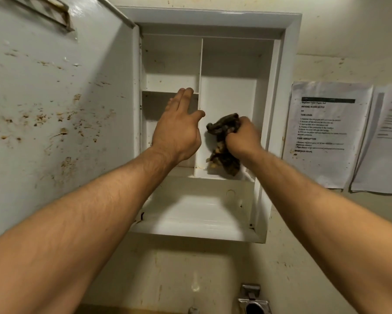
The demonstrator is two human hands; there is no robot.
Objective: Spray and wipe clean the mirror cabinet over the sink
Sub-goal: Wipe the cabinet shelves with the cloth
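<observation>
The door stands swung open on the left, its pale inner face flecked with rust-brown spots. The white cabinet is set in the wall straight ahead. Inside, an upright divider splits it into a left and a right compartment, and a shelf crosses the left one.

Two printed sheets hang on the wall just right of the cabinet, one overlapping the other.

Both bare forearms reach up into the cabinet. The left hand is flat, fingers straight and close together, thumb held out toward the divider. Its fingertips lie at the front edge of the shelf; whether they touch it I cannot tell. The right hand is a fist in the right compartment, gripping a dark, mottled cloth. The cloth bunches out to the left of the fist and hangs below it, against the back panel near the compartment's floor.

A metal fitting sits on the wall below the cabinet.
</observation>
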